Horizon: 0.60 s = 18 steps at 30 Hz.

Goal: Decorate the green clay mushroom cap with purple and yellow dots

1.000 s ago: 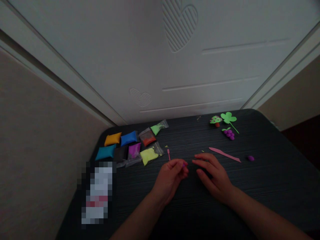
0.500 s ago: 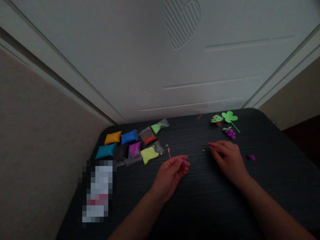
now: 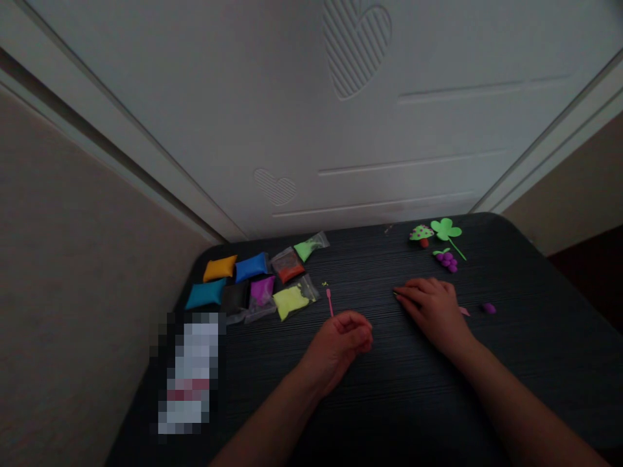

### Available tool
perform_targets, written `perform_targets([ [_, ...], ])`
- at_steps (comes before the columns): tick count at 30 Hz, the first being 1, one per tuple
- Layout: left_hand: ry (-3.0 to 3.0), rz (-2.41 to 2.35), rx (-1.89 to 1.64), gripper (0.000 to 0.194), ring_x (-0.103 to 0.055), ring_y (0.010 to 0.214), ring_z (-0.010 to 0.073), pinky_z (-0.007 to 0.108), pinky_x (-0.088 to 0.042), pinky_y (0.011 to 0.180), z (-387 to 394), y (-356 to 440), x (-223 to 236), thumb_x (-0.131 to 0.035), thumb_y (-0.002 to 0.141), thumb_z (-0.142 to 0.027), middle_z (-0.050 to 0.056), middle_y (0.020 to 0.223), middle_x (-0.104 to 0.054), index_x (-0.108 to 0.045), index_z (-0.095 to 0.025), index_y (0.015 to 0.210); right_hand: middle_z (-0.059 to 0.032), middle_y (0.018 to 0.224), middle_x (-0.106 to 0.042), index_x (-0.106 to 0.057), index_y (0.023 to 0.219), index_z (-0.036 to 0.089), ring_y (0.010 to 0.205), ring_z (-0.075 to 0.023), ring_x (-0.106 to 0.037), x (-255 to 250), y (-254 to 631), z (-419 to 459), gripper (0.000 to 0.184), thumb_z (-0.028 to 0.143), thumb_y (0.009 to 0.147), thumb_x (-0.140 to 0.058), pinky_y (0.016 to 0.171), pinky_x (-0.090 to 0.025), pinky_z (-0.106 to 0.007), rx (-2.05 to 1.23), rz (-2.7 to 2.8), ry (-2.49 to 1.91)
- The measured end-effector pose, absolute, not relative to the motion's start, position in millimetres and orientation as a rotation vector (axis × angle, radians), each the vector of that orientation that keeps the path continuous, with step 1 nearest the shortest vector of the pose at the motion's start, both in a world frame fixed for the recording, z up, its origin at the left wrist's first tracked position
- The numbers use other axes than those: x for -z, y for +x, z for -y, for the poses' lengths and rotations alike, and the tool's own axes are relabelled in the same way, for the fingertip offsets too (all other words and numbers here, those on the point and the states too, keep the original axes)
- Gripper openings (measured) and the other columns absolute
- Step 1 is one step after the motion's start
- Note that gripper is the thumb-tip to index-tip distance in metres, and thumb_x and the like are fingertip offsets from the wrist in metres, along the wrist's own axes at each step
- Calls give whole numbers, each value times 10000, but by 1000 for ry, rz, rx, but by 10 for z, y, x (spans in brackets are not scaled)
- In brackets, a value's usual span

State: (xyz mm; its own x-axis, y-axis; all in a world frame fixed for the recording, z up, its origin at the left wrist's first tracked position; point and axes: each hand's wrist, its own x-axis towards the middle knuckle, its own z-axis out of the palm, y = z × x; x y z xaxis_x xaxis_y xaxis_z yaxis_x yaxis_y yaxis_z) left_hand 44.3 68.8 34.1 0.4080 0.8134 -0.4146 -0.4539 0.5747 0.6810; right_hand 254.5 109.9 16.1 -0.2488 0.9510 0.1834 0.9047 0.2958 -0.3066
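Note:
My left hand is closed over the dark table, its fingers curled in toward the thumb. The small purple clay piece that it held between thumb and fingers half a second ago is hidden by them now. A thin pink clay tool lies just beyond its knuckles. To the right, my right hand rests low on the table with thumb and fingertips pinched at a tiny yellow-green clay bit. Under that hand lies a pink clay knife, only one end showing. A purple clay lump sits farther right.
Bags of coloured clay, among them yellow, purple and blue, lie at the left. At the back right are a clay mushroom, a green clover and purple grapes. A white door stands behind the table.
My right hand has moved right from beside my left hand, over the pink knife, and its fingers have closed to a pinch at the yellow-green bit. My left hand has turned, hiding the purple clay.

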Motion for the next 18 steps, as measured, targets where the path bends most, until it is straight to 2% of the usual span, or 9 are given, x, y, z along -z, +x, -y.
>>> perform_targets([
  [4,586,-820,-776,135,-488,593,69,215,-362,612,-670,459,-337,-653,686,-209,-1,626,-540,-564,-123,738,12,908,-650,-638,886,296,858,-199,-513,-186,2491,-1107,158,302,836,-489,780,-258,-389,-184,2250,-1669],
  [8,717,-884,-751,178,-476,587,75,225,-365,612,-684,447,-351,-659,667,-261,-7,632,-533,-562,-133,742,-14,889,-644,-608,870,238,858,-197,-520,-187,2424,-1104,162,257,855,-449,809,-252,-396,-180,2234,-1645],
  [14,1080,-1151,-803,197,-442,627,87,216,-323,604,-757,303,-427,-665,663,-320,-24,679,-532,-607,-169,776,-32,873,-632,-553,886,194,838,-179,-534,-211,2374,-1068,128,241,857,-438,812,-287,-376,-244,2206,-1575],
  [18,1292,-1223,-772,174,-444,624,100,220,-318,599,-773,305,-407,-647,673,-322,-25,653,-533,-628,-174,763,-20,872,-626,-557,873,207,848,-168,-535,-301,2260,-1079,130,252,859,-436,817,-311,-370,-322,2273,-1468],
])
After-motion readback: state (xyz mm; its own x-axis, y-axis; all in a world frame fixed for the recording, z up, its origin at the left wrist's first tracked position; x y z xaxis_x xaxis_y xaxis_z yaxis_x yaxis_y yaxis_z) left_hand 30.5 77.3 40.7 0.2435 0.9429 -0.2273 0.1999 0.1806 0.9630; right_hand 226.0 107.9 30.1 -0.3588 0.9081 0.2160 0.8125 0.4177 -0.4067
